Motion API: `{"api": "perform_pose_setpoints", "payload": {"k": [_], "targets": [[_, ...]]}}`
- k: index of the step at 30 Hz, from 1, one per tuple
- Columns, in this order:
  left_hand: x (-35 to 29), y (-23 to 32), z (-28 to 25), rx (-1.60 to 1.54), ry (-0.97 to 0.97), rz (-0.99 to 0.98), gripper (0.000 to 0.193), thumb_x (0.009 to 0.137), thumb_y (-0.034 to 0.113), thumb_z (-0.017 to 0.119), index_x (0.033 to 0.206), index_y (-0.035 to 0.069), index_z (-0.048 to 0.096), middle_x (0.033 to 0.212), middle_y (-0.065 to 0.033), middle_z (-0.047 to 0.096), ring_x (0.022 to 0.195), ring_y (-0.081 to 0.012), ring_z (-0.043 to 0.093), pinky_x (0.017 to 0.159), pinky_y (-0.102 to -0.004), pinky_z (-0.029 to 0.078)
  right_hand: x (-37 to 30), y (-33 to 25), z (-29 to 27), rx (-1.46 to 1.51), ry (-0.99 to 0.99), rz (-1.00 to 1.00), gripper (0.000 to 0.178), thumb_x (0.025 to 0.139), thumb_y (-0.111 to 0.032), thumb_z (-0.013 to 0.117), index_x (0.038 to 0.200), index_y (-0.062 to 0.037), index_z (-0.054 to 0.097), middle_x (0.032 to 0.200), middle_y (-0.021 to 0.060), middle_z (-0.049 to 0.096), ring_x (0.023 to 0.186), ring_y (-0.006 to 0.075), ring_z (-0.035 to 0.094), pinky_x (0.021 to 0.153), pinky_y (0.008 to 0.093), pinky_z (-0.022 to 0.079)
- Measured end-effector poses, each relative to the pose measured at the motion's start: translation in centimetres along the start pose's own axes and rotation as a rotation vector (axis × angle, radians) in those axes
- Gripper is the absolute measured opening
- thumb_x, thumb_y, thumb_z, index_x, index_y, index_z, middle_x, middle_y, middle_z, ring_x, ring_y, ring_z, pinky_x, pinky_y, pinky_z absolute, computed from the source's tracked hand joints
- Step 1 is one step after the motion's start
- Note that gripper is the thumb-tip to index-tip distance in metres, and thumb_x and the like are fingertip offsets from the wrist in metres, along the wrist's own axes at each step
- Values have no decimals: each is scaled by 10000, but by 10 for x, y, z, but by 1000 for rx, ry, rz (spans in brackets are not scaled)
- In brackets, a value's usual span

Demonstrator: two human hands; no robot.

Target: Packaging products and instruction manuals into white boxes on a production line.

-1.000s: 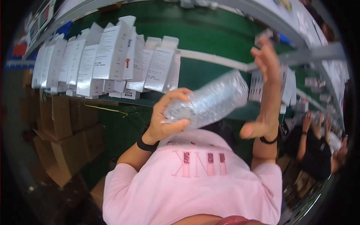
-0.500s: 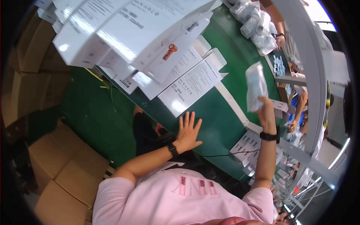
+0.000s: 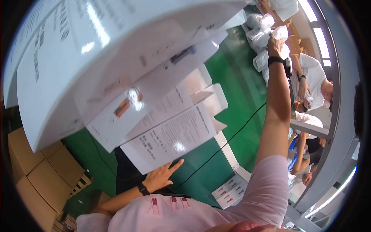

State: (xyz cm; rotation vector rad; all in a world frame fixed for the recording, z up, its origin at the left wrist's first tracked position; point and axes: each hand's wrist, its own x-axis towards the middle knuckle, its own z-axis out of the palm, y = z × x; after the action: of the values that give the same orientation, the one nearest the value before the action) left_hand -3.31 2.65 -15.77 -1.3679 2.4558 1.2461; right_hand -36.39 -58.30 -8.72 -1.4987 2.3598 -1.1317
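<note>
My left hand (image 3: 159, 177) lies on the green table with its fingers spread, touching or nearly touching the lower edge of a flat white printed carton (image 3: 170, 139). That carton has open end flaps, and several more overlap it. My right arm stretches far to the upper right. There my right hand (image 3: 275, 44) has its fingers curled at a bubble-wrapped pack (image 3: 281, 32), among a heap of similar packs (image 3: 258, 38). The fingertips are partly hidden against the clear wrap.
Large glossy white cartons (image 3: 77, 77) loom at the upper left. Brown cardboard boxes (image 3: 54, 170) stand on the floor to the left. A small printed white box (image 3: 230, 191) sits near the table's right edge. A black cable (image 3: 239, 131) crosses the table. Co-workers (image 3: 313, 77) are beyond a grey frame post (image 3: 349, 77).
My right hand has swung from the table's right side up to the heap of packs. My view has shifted, so the white cartons look larger and nearer. My left hand stays by the carton.
</note>
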Motion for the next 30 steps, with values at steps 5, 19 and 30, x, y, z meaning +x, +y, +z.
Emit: {"api": "perform_pose_setpoints", "payload": {"k": [5,19,30], "targets": [[-2,4,-6,26,-27,-16,1094,633,556,771,1508,266,181,1557,-204,17,1423,-418,37,1091,-602,123,60,48,70,-290,-417,106,465,808,-344,660,1148,-53,531,833,77,580,657,234,593,561,397,532],[12,22,-27,63,-10,-52,1143,588,470,826,1503,183,203,1547,-244,31,1420,-457,-6,1093,-639,54,-304,18,-152,18,34,-309,655,740,-268,719,1283,12,482,1343,260,421,1119,339,546,953,402,455],[3,24,-16,103,67,12,1205,560,516,821,1511,170,167,1551,-239,-25,1421,-451,-32,1097,-638,49,-310,200,-328,-766,117,369,230,730,-138,540,927,-35,596,1015,207,629,929,390,618,806,473,498]]}}
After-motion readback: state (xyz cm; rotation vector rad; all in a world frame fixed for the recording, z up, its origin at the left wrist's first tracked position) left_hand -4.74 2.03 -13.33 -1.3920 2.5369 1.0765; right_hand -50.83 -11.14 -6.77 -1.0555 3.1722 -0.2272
